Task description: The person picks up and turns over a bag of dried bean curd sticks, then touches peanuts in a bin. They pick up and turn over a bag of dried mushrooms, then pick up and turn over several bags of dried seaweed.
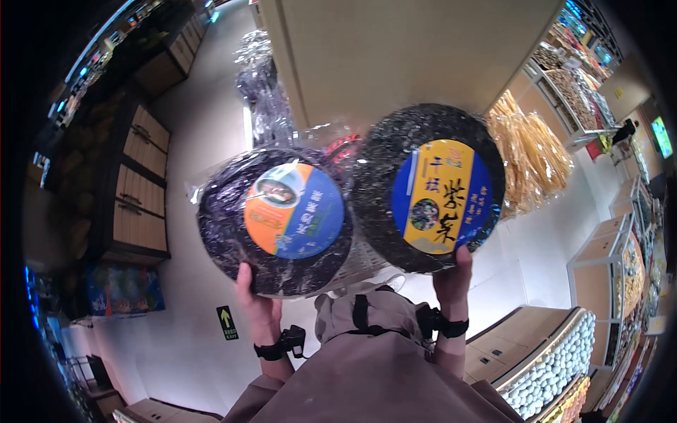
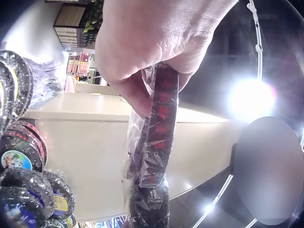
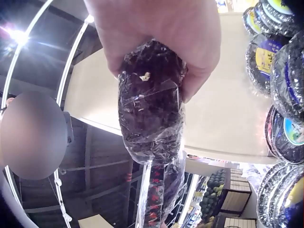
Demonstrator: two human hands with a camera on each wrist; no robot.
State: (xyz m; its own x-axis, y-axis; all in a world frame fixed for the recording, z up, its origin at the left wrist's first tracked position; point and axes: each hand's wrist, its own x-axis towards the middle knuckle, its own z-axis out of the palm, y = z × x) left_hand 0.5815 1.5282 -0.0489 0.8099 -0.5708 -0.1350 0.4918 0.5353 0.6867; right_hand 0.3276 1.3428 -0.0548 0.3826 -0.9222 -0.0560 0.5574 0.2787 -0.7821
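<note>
My left hand (image 1: 259, 310) grips the lower edge of a round dark pack (image 1: 226, 204) in clear wrap, with an orange and blue label, thumb on its face. At the lower edge of a larger black round pack (image 1: 381, 155) with a blue and yellow label, my right hand (image 1: 452, 282) holds on, thumb over the label's rim. The packs stand side by side, faces up toward the head view. In the left wrist view the hand (image 2: 156, 42) pinches the thin edge of its pack (image 2: 160, 123); in the right wrist view the hand (image 3: 161, 28) clasps the thicker one (image 3: 152, 104).
Behind the packs is a beige panel (image 1: 416, 56). Bundles of yellow sticks (image 1: 529, 155) hang at its right, silvery wrapped bags (image 1: 264, 92) at its left. A wooden cabinet (image 1: 141, 183) stands left; a bin of pale round items (image 1: 557, 359) is at lower right. More round packs (image 2: 23, 147) lie nearby.
</note>
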